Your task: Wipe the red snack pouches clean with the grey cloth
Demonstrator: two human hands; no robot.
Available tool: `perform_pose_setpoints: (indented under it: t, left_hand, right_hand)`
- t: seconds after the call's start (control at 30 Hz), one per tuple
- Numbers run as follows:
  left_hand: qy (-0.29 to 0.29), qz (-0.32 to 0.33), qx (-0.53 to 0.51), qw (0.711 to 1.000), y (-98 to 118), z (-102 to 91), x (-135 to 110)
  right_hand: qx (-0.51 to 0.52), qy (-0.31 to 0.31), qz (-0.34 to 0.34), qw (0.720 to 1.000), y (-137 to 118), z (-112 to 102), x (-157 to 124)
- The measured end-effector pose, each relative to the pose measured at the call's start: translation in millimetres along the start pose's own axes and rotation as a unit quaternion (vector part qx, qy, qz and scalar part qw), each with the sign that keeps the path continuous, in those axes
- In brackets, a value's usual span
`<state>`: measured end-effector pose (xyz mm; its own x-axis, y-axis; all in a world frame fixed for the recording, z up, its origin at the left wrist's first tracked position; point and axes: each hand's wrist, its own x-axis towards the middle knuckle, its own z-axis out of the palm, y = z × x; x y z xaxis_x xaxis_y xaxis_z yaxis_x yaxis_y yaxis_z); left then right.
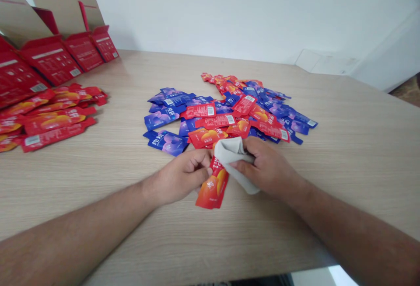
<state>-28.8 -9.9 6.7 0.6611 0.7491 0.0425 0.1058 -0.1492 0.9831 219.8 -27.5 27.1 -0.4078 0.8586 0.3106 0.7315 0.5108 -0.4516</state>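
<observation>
- head view: the left hand pinches a red foil pouch narrowly, thumb on the printed face near its left edge.
- the pouch is in front of the person, held near the table's front edge, tilted, with its broad bottom end towards the person; orange fruit shapes and white lettering show on it.
- the right hand grips a folded light grey cloth, thumb on the near side; the cloth lies over the pouch's upper end and hides its tip.
- just beyond both hands, a loose heap of pouches spreads over the pale wood-grain table: blue pouches and red pouches overlap, some with barcodes facing up.
- to the left, well apart from the heap, a group of red pouches lies overlapping, near the cartons.
- behind that group, red cartons stand in a row with flaps raised, their brown insides showing.
- a white wall rises behind the table.
</observation>
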Motion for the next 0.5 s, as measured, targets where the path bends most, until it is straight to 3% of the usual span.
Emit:
perform_pose_setpoints:
  t: [0.1, 0.27, 0.4, 0.5]
  left_hand:
    - [-0.013, 0.012, 0.006, 1.0, 1.8, 0.4, 0.0]
    - [-0.007, 0.015, -0.001, 1.0, 4.6, 1.2, -0.4]
    - [-0.02, 0.014, 0.003, 1.0, 4.3, 0.8, -0.8]
    - [-0.015, 0.009, -0.001, 1.0, 2.6, 0.4, -1.0]
  right_hand:
    - [-0.005, -0.045, -0.036, 0.998, 1.3, 0.2, 0.2]
    - [0.003, 0.027, 0.034, 0.999, 5.1, -0.2, 2.4]
    - [-0.006, -0.03, -0.01, 0.999, 4.4, -0.5, 2.3]
    - [-0.003, -0.008, 0.009, 1.0, 5.8, 0.0, 2.8]
